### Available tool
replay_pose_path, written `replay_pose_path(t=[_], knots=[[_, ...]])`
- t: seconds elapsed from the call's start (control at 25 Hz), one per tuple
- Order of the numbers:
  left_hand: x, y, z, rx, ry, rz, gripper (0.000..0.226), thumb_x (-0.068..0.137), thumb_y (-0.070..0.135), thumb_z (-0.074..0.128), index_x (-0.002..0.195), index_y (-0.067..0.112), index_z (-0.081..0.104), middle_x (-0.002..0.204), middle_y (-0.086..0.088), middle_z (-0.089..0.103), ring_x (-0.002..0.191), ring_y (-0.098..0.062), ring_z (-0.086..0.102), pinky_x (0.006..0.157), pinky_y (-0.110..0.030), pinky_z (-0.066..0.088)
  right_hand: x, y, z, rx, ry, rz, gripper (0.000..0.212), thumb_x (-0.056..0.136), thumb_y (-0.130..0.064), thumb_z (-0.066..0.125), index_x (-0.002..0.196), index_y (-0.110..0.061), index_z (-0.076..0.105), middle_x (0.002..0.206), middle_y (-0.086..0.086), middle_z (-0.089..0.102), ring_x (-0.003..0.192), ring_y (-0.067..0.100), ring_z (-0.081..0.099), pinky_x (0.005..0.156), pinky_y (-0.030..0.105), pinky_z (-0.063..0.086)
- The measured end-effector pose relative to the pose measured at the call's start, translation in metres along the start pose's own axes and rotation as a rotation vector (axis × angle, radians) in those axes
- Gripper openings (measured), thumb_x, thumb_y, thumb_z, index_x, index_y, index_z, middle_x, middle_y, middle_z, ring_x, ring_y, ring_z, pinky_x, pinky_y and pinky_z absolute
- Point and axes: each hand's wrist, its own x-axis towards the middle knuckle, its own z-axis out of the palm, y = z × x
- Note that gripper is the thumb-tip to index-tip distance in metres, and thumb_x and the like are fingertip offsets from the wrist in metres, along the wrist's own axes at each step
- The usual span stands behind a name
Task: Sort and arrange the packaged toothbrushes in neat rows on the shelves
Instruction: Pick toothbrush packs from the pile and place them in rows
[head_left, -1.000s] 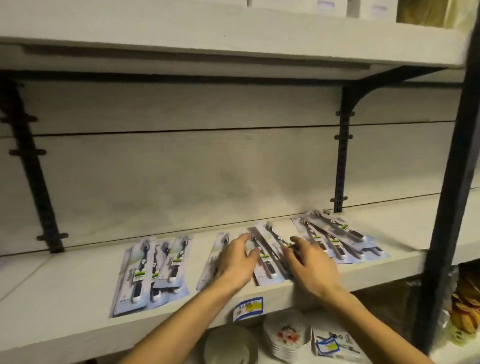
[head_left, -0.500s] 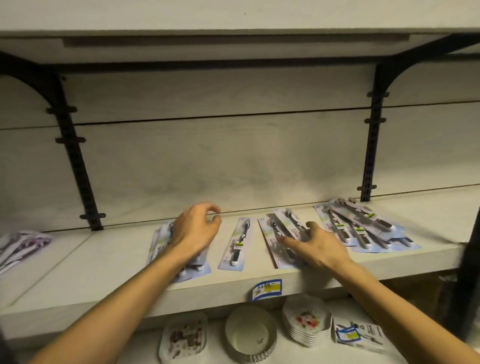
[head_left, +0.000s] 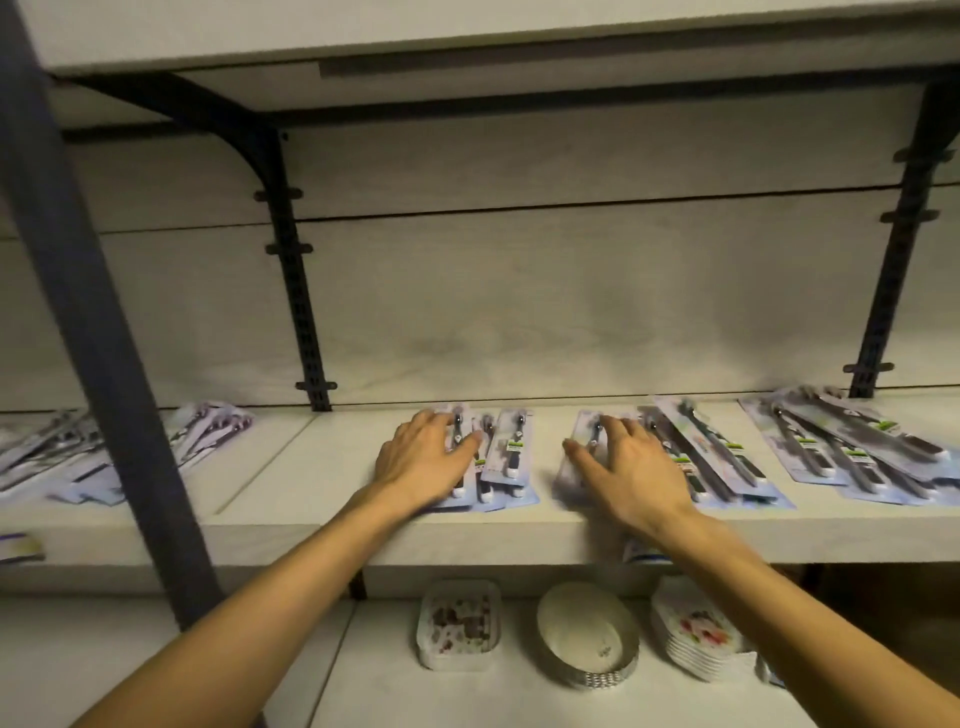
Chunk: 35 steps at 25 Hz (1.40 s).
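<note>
My left hand is flat, palm down, fingers spread a bit, resting on the left side of a small stack of packaged toothbrushes. It's pressing on them, not gripping anything. My right hand is doing pretty much the same thing just to the right: fingers splayed wide, lying on top of a single pack that sits at the left edge of the next pile. That part is blurry, so I can't tell if my fingertips are hooked under anything.

All of this is on the middle shelf, a pale wood-look board, with the packs lying flat and their brush heads pointing toward the back wall. Further right there's a messier fan of packs, overlapping at angles, near the black bracket upright. Way over on the left, past the dark post, more packs are scattered on the neighbouring shelf section.

Down below, on the lower shelf, there's a square patterned dish, a round tin and a stack of floral plates. Another board sits overhead.
</note>
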Motion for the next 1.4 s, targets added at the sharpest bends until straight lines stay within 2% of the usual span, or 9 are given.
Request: replay_pose_path(t=[0.08,0.2,0.32,0.56,0.72,0.88,1.0,1.16,1.4], knots=[[-0.01,-0.015,-0.003,-0.006,-0.087,-0.028,0.072,0.096,0.07,0.032,0.148,0.022,0.043,0.154,-0.002,0.043,0.134,-0.026,0.047,0.106,-0.042,0.043,0.002,-0.019,0.012,0.063,-0.102,0.012,0.074,0.097,-0.064,0.036,0.149,-0.011,0.038,0.151,0.018,0.043,0.131,0.035,0.048,0.106,0.042,0.041],[-0.023,-0.028,-0.007,-0.074,-0.152,-0.028,0.074,0.096,0.072,0.028,0.15,0.023,0.039,0.151,-0.004,0.048,0.132,-0.027,0.051,0.104,-0.04,0.044,0.0,-0.036,0.02,-0.002,-0.193,-0.068,0.073,0.098,-0.067,0.029,0.147,-0.014,0.041,0.149,0.016,0.046,0.128,0.033,0.051,0.103,0.042,0.043],[-0.024,-0.035,-0.008,-0.083,-0.154,-0.017,0.074,0.095,0.074,0.025,0.15,0.027,0.041,0.144,-0.003,0.057,0.125,-0.028,0.056,0.1,-0.04,0.047,-0.001,-0.053,0.028,-0.041,-0.21,-0.114,0.066,0.098,-0.065,0.029,0.139,-0.018,0.049,0.143,0.015,0.051,0.123,0.032,0.053,0.1,0.04,0.044],[-0.016,-0.04,-0.007,-0.028,-0.153,-0.003,0.074,0.094,0.076,0.019,0.149,0.032,0.04,0.143,0.001,0.058,0.122,-0.026,0.057,0.101,-0.044,0.048,0.004,-0.065,0.032,-0.011,-0.26,-0.155,0.065,0.102,-0.059,0.027,0.153,-0.019,0.032,0.157,0.011,0.037,0.137,0.031,0.044,0.108,0.04,0.037],[-0.02,-0.054,-0.017,-0.035,-0.153,-0.013,0.069,0.097,0.073,0.018,0.152,0.035,0.036,0.141,0.0,0.059,0.122,-0.026,0.057,0.102,-0.043,0.046,0.008,-0.083,0.048,0.036,-0.261,-0.205,0.065,0.1,-0.062,0.026,0.148,-0.02,0.038,0.15,0.01,0.046,0.126,0.03,0.052,0.103,0.04,0.042],[-0.035,-0.071,-0.029,-0.093,-0.117,-0.053,0.075,0.098,0.071,0.016,0.155,0.024,0.034,0.158,-0.002,0.041,0.141,-0.024,0.042,0.112,-0.039,0.036,0.01,-0.082,0.056,0.065,-0.224,-0.215,0.075,0.096,-0.071,0.022,0.152,-0.022,0.035,0.155,0.007,0.04,0.132,0.028,0.049,0.107,0.043,0.041],[-0.043,-0.078,-0.034,-0.099,-0.061,-0.047,0.074,0.1,0.068,0.018,0.151,0.02,0.04,0.156,-0.002,0.042,0.138,-0.022,0.044,0.109,-0.037,0.038,0.01,-0.079,0.053,0.164,-0.091,-0.191,0.092,0.088,-0.082,0.016,0.15,-0.019,0.041,0.154,0.007,0.043,0.133,0.029,0.048,0.108,0.044,0.041],[-0.045,-0.062,-0.041,-0.14,-0.016,-0.012,0.066,0.102,0.064,0.022,0.148,0.022,0.042,0.152,-0.001,0.045,0.135,-0.022,0.046,0.105,-0.037,0.039,0.002,-0.077,0.042,0.185,0.028,-0.215,0.077,0.089,-0.068,0.029,0.141,-0.016,0.052,0.144,0.009,0.053,0.129,0.029,0.049,0.106,0.041,0.04],[-0.043,-0.013,-0.036,-0.072,-0.022,0.144,0.066,0.103,0.061,0.026,0.147,0.017,0.045,0.154,-0.003,0.044,0.138,-0.023,0.043,0.111,-0.037,0.035,-0.008,-0.046,0.016,0.096,0.033,-0.183,0.059,0.099,-0.053,0.045,0.141,-0.012,0.052,0.142,0.013,0.053,0.132,0.03,0.047,0.109,0.042,0.038]])
